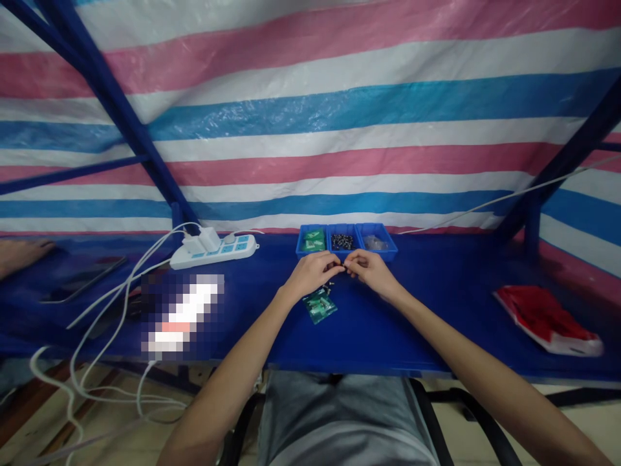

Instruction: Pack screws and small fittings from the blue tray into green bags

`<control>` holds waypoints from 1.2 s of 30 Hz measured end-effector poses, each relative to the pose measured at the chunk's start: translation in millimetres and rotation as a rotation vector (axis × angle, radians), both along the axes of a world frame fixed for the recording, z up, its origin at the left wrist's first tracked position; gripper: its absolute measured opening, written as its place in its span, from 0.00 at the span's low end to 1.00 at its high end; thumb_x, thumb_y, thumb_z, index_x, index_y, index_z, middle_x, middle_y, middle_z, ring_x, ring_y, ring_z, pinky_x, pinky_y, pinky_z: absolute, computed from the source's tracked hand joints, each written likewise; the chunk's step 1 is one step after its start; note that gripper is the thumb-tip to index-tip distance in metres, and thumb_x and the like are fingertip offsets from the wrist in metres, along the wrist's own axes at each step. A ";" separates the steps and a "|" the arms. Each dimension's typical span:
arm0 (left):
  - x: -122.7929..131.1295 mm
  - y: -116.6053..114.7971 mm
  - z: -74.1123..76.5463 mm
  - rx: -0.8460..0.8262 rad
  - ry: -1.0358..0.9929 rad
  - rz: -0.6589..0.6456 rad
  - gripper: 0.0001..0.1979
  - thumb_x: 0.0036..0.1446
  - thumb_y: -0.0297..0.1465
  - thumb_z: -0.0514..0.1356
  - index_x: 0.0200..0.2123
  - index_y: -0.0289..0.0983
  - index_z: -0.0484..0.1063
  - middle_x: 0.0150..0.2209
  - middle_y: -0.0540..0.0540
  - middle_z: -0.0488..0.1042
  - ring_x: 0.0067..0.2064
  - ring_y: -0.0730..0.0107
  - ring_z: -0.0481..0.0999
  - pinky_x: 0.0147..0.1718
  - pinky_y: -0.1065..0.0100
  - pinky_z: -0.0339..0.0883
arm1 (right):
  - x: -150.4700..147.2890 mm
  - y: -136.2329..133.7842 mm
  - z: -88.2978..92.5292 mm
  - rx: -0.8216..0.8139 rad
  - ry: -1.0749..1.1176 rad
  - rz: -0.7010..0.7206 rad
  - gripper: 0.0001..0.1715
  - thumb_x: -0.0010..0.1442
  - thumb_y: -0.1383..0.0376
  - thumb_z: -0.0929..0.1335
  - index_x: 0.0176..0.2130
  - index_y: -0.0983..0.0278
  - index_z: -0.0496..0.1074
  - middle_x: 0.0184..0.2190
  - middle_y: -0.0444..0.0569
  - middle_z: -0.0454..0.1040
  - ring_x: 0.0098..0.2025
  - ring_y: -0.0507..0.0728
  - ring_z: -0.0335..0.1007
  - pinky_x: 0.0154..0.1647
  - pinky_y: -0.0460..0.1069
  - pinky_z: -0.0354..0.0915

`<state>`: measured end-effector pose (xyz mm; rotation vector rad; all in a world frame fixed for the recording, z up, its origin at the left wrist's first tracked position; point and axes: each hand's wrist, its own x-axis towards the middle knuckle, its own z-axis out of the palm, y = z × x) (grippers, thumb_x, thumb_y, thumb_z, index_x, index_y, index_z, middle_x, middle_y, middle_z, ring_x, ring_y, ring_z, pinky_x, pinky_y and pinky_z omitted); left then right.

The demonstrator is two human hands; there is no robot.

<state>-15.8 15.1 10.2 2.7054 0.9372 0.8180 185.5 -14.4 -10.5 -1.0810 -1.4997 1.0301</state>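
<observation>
Small piece, too tiny to identify, pinched between fingertips of left hand and right hand, close to far trays, probably for short reach.

Blue table, green boards

no readable text, labels or numbers anywhere

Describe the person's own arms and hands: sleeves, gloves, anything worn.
The left hand and right hand are bare: no gloves, and no rings, watch or bands that show. The left arm and right arm are uncovered down to the picture's bottom edge, with no sleeve in view. The only clothing visible is a grey shirt over the torso.
</observation>
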 end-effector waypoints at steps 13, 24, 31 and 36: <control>-6.2 2.6 4.0 0.075 -0.050 0.117 0.09 0.67 0.32 0.54 0.46 0.38 0.72 0.40 0.47 0.75 0.35 0.70 0.74 0.35 0.69 0.66 | 9.2 4.1 13.1 -0.037 0.263 -0.021 0.31 0.57 0.55 0.71 0.58 0.59 0.67 0.53 0.58 0.76 0.41 0.60 0.79 0.24 0.46 0.64; -11.3 5.1 6.5 0.077 0.047 0.110 0.08 0.66 0.32 0.55 0.44 0.39 0.74 0.35 0.48 0.75 0.35 0.69 0.74 0.34 0.68 0.65 | -7.6 -10.4 -7.5 0.476 -0.631 0.182 0.15 0.65 0.69 0.65 0.50 0.62 0.75 0.48 0.52 0.77 0.50 0.60 0.72 0.56 0.58 0.64; -10.5 4.7 5.4 0.047 0.070 0.105 0.09 0.65 0.32 0.55 0.42 0.39 0.75 0.31 0.49 0.74 0.33 0.69 0.73 0.30 0.69 0.62 | -9.1 -10.8 -14.6 0.501 -0.788 0.199 0.14 0.67 0.68 0.64 0.49 0.60 0.76 0.46 0.54 0.76 0.51 0.61 0.70 0.56 0.57 0.63; -10.2 5.5 3.8 0.035 0.098 0.090 0.09 0.65 0.32 0.55 0.42 0.39 0.75 0.30 0.48 0.74 0.33 0.68 0.73 0.30 0.69 0.62 | -5.1 -6.2 -18.5 0.468 -0.831 0.120 0.09 0.65 0.70 0.66 0.44 0.62 0.75 0.42 0.53 0.74 0.47 0.60 0.70 0.51 0.55 0.64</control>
